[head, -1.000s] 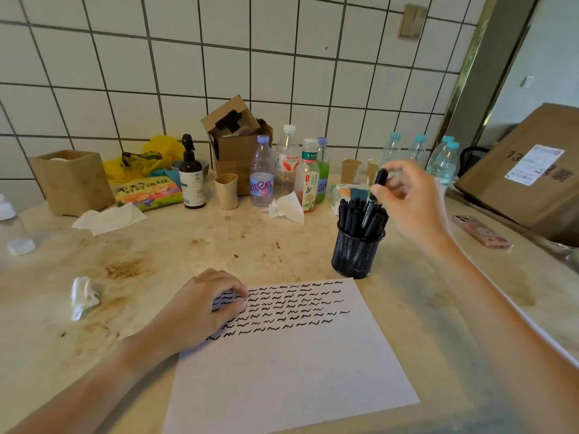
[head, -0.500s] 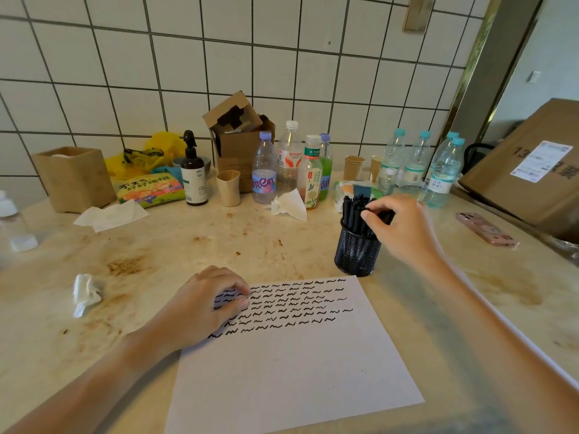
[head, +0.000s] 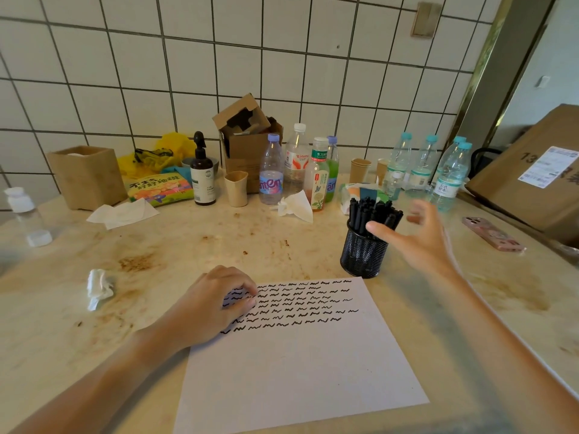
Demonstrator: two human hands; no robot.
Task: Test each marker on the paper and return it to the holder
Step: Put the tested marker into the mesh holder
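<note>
A white sheet of paper [head: 297,368] lies in front of me, its top part covered with rows of black squiggles. My left hand [head: 216,305] rests with curled fingers on the sheet's upper left corner. Behind the paper's right corner stands a black mesh holder [head: 360,255] packed with several black markers [head: 372,211]. My right hand [head: 419,242] hovers just right of the holder, fingers spread and empty, the thumb pointing at the marker tops.
Bottles [head: 271,170], paper cups [head: 235,187], a pump bottle [head: 203,173] and a cardboard box [head: 247,145] line the tiled wall. A pink phone [head: 492,234] lies at the right near a large carton [head: 539,173]. Crumpled tissues [head: 98,288] sit at the left.
My right hand lowered a marker into the holder, let go of it and drew back to the right with fingers spread. My left hand stayed on the paper.
</note>
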